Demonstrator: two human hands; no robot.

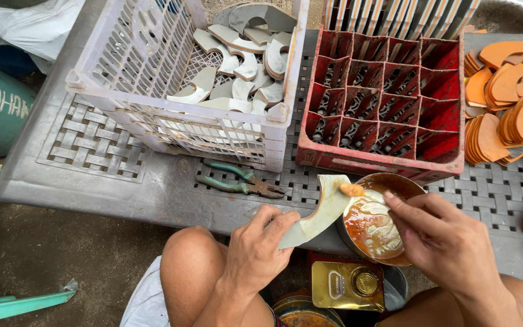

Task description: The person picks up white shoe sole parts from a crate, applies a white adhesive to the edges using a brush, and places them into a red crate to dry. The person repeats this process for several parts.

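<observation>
Left hand (260, 242) at lower centre, fingers wrapped round pale curved piece (322, 212), tip held over bowl of orange glue (373, 227). Right hand (440, 239) at lower right, fingertips pinched on small applicator, orange blob (352, 189) touching piece's top edge. Risk, my guess: glue drips onto grey table (92, 181) (pretty runny looking) or bowl tips, since it overhangs table edge. Pliers (240, 180) idle just left.
</observation>
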